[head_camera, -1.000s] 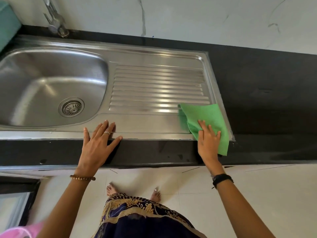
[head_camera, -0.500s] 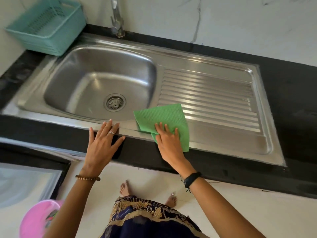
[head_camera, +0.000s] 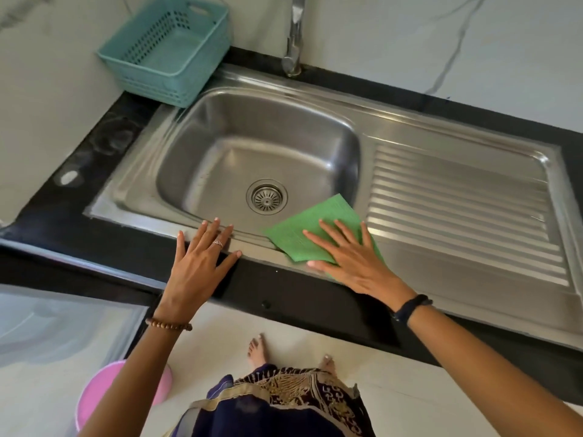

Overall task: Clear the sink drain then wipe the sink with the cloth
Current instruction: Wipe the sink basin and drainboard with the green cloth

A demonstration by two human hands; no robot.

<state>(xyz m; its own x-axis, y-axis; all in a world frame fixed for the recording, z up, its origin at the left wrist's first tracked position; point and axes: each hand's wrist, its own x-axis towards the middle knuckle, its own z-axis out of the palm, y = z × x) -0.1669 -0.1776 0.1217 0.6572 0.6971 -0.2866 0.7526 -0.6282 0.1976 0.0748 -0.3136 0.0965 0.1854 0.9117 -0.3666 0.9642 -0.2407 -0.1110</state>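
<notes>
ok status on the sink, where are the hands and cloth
Left hand flat on the counter edge, holding nothing. Right hand pressing the cloth flat on the sink front rim. Drain looks clear, nothing in the way.

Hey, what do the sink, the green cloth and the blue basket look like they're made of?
Sink: likely brushed stainless steel, grey with streaky reflections. Green cloth: probably thin woven or sponge fabric, matte, fine ribbing. Blue basket: seemingly moulded plastic, perforated walls.

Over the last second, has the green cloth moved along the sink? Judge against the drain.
Yes. The green cloth under the right hand has slid left along the front rim, from the drainboard's far right end to just beside the drain.
</notes>
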